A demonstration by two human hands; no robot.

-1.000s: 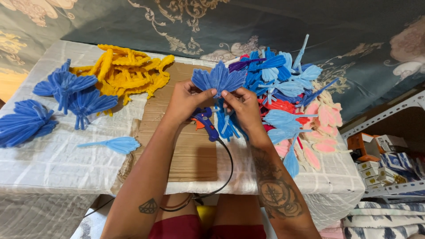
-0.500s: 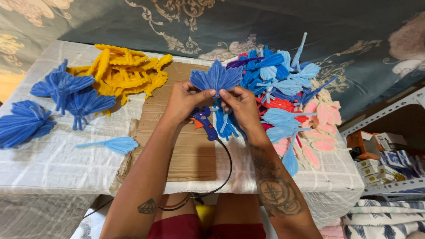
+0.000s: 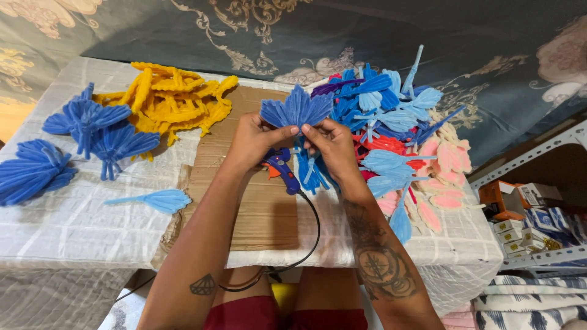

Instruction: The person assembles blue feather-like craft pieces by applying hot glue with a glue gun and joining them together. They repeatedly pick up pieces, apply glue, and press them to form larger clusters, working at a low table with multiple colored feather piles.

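Observation:
Both hands hold up a fan of dark blue pipe-cleaner leaves (image 3: pixel 297 111) above a cardboard sheet (image 3: pixel 263 208). My left hand (image 3: pixel 257 142) pinches its base from the left, and my right hand (image 3: pixel 330 145) pinches it from the right. Under the hands a blue glue gun (image 3: pixel 282 168) with an orange trigger lies on the cardboard. Its black cord (image 3: pixel 310 238) runs down off the table's front edge.
On the white-covered table (image 3: pixel 73 226), yellow pipe-cleaner leaves (image 3: pixel 174 101) are heaped at the back. Dark blue fans (image 3: pixel 92 125) lie at the left, with a single light blue leaf (image 3: pixel 160 200) nearer. A mixed blue, red and pink pile (image 3: pixel 397 140) sits right. Shelves with boxes (image 3: pixel 532 214) stand beyond.
The hands stay on the blue fan in nearly the same place. Only a slight shift of the fingers at its base shows.

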